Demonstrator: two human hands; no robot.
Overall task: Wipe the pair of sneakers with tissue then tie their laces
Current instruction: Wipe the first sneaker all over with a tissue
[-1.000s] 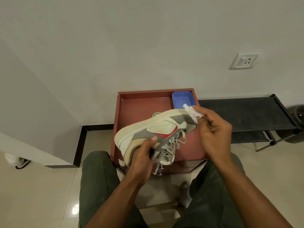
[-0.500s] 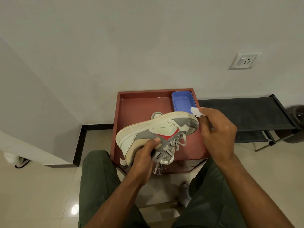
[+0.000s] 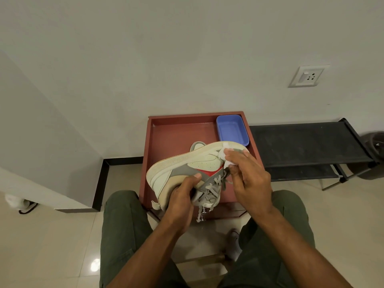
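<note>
A cream and grey sneaker (image 3: 187, 163) with a red side patch lies tilted on its side in the air over the red-brown tray (image 3: 176, 138), sole up and to the left, toe to the right. My left hand (image 3: 182, 196) grips it at the collar and tongue, thumb on the grey side panel. Its grey laces (image 3: 209, 190) hang loose and untied. My right hand (image 3: 247, 175) presses a crumpled white tissue (image 3: 225, 155) against the sneaker's side near the toe. A second sneaker (image 3: 234, 242) shows partly on the floor between my legs.
A blue plastic tub (image 3: 232, 129) sits in the tray's back right corner. A black shoe rack (image 3: 307, 146) stands to the right against the wall, with a dark round bin (image 3: 374, 154) beyond it. A wall corner juts out on the left.
My right hand has slid the tissue from the toe tip back onto the sneaker's side, toward the laces. The left hand keeps its grip and the sneaker has barely shifted.
</note>
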